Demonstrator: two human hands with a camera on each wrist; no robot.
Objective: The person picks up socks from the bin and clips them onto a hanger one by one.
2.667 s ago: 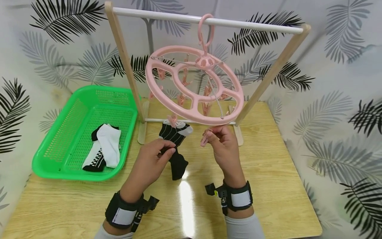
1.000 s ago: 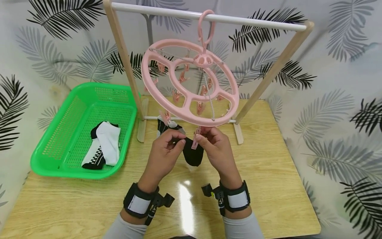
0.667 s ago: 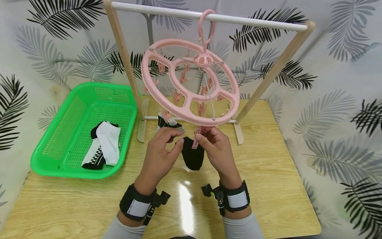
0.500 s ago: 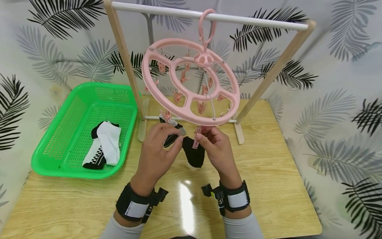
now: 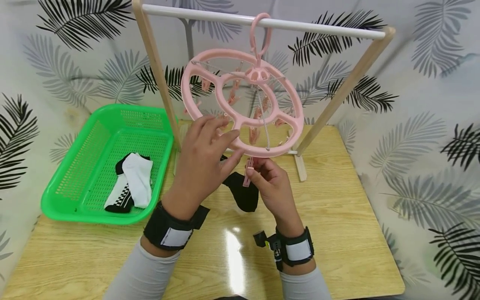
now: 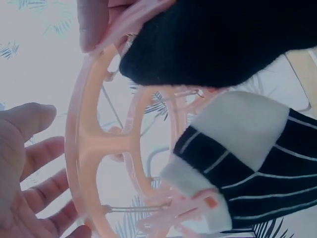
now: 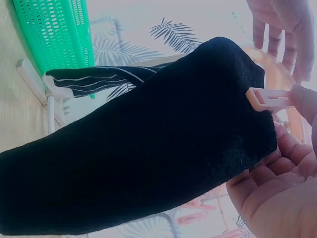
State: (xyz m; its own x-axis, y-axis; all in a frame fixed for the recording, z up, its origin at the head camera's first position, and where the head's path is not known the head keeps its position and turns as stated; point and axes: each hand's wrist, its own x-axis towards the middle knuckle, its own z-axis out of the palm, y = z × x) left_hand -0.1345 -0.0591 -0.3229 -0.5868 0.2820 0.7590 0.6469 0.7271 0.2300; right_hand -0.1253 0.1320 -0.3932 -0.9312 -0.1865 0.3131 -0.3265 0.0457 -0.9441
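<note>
The right hand (image 5: 271,183) pinches a pink peg (image 5: 248,178) at one end of the black sock (image 5: 245,199), below the round hanger's (image 5: 258,76) near rim; the left hand (image 5: 200,160), fingers loosely spread, holds nothing beside that rim, contact uncertain. The step appears to be clipping, the next move calling for a secure bite before release. Room for withdrawal lies nearward over the table (image 5: 337,233); the striped sock (image 6: 267,168) crowds the left.

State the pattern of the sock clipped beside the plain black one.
Striped sock: black with thin white lines and pale patches; best in the left wrist view.
</note>
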